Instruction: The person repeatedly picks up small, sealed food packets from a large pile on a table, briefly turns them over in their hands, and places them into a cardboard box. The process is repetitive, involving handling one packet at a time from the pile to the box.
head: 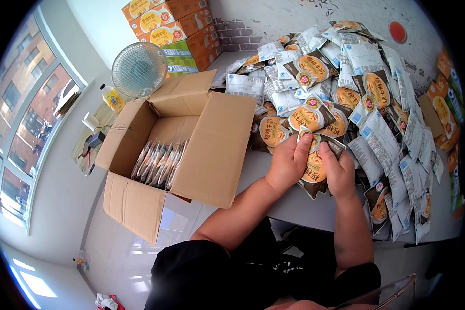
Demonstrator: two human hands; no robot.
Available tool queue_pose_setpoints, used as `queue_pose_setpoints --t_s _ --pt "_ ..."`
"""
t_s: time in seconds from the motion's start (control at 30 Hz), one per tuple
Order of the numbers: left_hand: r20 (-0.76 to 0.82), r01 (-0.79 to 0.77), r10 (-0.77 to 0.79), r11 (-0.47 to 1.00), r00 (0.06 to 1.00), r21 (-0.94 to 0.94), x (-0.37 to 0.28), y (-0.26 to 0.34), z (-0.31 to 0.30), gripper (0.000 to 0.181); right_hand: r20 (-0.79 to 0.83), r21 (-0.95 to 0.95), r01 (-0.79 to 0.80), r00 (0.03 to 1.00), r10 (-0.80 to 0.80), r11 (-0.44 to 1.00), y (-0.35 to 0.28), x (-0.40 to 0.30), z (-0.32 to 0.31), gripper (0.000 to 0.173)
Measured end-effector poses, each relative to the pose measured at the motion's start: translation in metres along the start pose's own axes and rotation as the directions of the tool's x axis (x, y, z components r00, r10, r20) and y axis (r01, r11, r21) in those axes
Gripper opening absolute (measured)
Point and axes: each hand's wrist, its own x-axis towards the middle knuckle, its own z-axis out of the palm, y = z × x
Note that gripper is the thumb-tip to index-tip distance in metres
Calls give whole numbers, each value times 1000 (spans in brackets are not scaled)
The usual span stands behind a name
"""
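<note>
My left hand point(292, 161) and my right hand point(336, 168) grip a small stack of printed milk pouches point(314, 164) between them, thumbs on the top one. Its orange and brown printed face is upward; the number in the stack cannot be told. Just beyond my hands a large heap of similar pouches point(310, 71) spreads over the table, some showing white backs, others printed fronts. To the left stands an open cardboard box point(221, 151), its flaps folded outward. Inside it, a row of pouches point(159, 164) stands on edge near the side closest to me.
Stacked printed cartons point(178, 33) stand behind the box. A round mesh fan point(139, 69) and a yellow bottle point(112, 99) are at the back left. The grey table point(302, 211) has its edge near my body. More cartons point(443, 112) are at the far right.
</note>
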Motion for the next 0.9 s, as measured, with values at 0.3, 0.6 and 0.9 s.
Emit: queue_pose_setpoints --t_s 0.3,0.6,0.9 --pt "5 -24 24 999 1000 35 1 -2 -1 37 -80 12 -60 995 61 998 9 3 -2 41" --pt "-43 -37 34 998 998 -51 2 -3 1 37 -131 96 -273 950 284 957 1 2 -1 57" --pt "-39 -18 16 998 999 -60 3 -9 1 37 11 -144 73 997 -72 987 -16 1 7 25"
